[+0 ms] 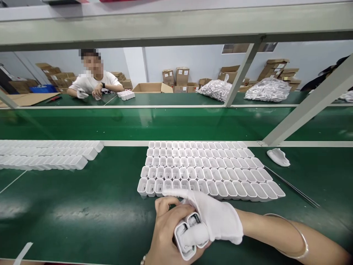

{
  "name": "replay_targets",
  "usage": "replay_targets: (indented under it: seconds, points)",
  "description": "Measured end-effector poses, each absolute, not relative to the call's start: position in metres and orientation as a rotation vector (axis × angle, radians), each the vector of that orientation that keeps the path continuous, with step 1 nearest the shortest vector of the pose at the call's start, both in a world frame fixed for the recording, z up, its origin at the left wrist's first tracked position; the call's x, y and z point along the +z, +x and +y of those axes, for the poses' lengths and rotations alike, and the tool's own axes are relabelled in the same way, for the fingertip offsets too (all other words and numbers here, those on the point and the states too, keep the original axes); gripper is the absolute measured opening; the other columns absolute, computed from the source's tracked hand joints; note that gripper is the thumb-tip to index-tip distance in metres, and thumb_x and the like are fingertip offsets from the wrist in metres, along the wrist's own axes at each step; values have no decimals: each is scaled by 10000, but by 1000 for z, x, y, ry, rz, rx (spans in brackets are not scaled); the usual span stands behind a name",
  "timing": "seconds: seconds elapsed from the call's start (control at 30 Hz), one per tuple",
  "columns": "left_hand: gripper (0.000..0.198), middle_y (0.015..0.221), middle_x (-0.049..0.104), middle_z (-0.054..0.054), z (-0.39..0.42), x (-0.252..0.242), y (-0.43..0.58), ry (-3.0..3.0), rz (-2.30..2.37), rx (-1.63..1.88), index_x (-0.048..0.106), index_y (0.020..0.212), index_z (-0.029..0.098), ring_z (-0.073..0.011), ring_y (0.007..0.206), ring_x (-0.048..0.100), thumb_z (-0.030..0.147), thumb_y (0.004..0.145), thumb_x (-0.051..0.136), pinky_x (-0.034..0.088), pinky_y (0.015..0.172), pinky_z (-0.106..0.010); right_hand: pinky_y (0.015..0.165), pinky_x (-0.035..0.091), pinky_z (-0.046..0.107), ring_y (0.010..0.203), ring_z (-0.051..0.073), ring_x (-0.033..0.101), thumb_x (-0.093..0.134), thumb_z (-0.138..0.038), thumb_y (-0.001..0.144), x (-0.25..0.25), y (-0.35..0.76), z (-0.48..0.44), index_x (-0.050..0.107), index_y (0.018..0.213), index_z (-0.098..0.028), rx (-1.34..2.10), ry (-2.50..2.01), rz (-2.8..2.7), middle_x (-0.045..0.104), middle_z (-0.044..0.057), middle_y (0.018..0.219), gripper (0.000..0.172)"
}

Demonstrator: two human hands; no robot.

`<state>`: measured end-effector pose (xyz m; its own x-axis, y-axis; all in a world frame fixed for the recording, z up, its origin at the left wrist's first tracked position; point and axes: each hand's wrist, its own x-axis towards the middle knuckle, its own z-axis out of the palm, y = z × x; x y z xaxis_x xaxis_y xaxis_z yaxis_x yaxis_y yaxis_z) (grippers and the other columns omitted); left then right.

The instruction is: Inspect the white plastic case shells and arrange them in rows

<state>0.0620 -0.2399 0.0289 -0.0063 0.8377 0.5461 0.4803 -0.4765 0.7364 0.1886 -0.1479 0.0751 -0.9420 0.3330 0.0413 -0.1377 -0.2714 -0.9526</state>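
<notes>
Close to the front of the green bench, my bare left hand is wrapped round two small white plastic housings held side by side. Their open ends face up, and dark and pale parts show inside. My right hand, in a white glove, grips the same pair from the other side, with one gloved digit across the openings. Its other fingers reach toward the block of housings. Just beyond my hands stand several rows of similar open white housings; small dark slots show inside those on the left.
More white housings stand in rows at left. Long thin tweezers-like metal rods and a white glove-like piece lie right. A slanted metal post rises behind. Across the green belt, another person sits; filled plastic bags lie there.
</notes>
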Motion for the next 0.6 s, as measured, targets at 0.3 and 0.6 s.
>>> replay_targets:
  seconds: [0.3,0.6]
  points:
    - [436,1022,652,-60,-239,28,59,1866,1315,1503,665,1146,282,-272,967,587,296,749,846,490,827,-390,864,475,290,896,142,536,757,-505,816,116,193,-137,514,831,-185,2250,-284,-1932,500,10,926,402]
    - [298,957,596,-95,-240,21,64,1872,1577,1536,701,1056,254,-290,902,595,486,870,697,520,782,-408,985,544,417,1107,241,663,659,-462,916,114,251,-125,496,1480,-193,1306,-875,-2166,682,115,1253,646]
